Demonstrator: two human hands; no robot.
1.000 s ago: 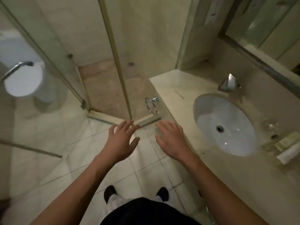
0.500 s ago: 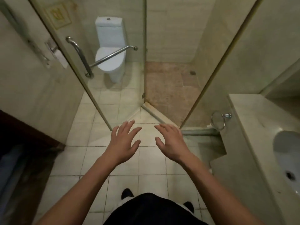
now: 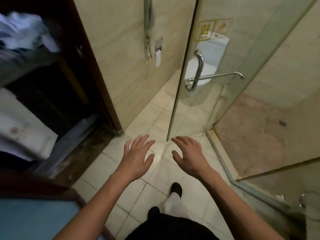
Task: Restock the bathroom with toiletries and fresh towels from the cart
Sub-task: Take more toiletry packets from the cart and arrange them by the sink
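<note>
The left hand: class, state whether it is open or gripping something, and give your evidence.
Open. The left hand has its fingers spread and straight over the floor tiles, holding nothing.

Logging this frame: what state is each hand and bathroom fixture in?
left hand, open, fingers spread, holding nothing
right hand, open, holding nothing
glass door, swung open
toilet, lid looks down, seen through the glass
wall phone, handset on its cradle
toilet paper, end hanging from its holder
towel ring, blurred, no towel visible
</note>
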